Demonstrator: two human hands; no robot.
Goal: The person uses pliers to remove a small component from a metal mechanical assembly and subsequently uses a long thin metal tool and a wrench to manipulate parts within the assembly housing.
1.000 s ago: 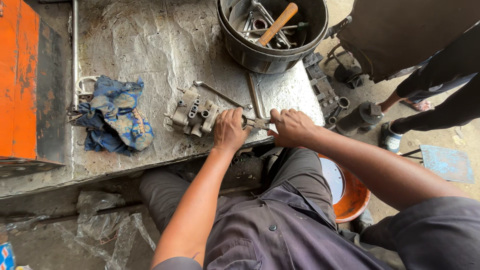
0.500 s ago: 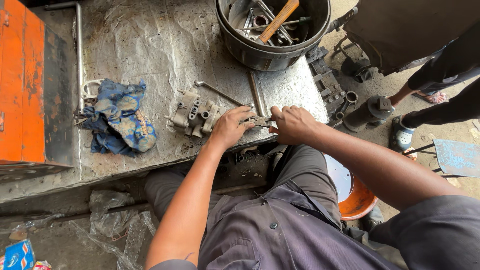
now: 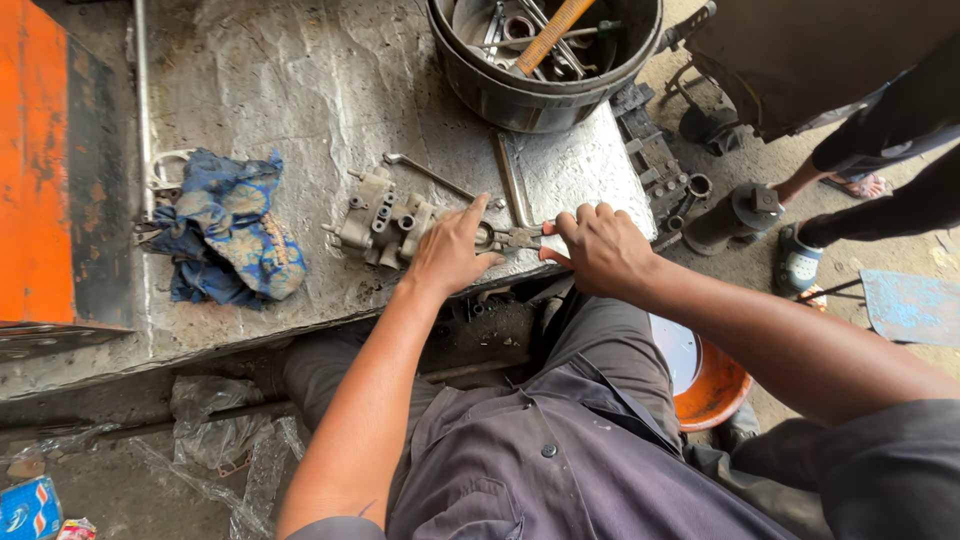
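The left hand (image 3: pixel 452 250) lies on the right end of a cast metal valve body (image 3: pixel 385 222), fingers spread and pressing it down on the surface (image 3: pixel 300 90). The right hand (image 3: pixel 600 245) is closed around the handles of a pair of pliers (image 3: pixel 520 237), whose nose points into the body just beside the left fingers. The valve body looks heavy, stiff and probably oily, so it is better to grip it by its blocky sides, not by the small ports. Left of the left hand lies a blue rag (image 3: pixel 225 230); beyond it, a slim wrench (image 3: pixel 430 175), and farther away a black bucket (image 3: pixel 480 80) with tools.
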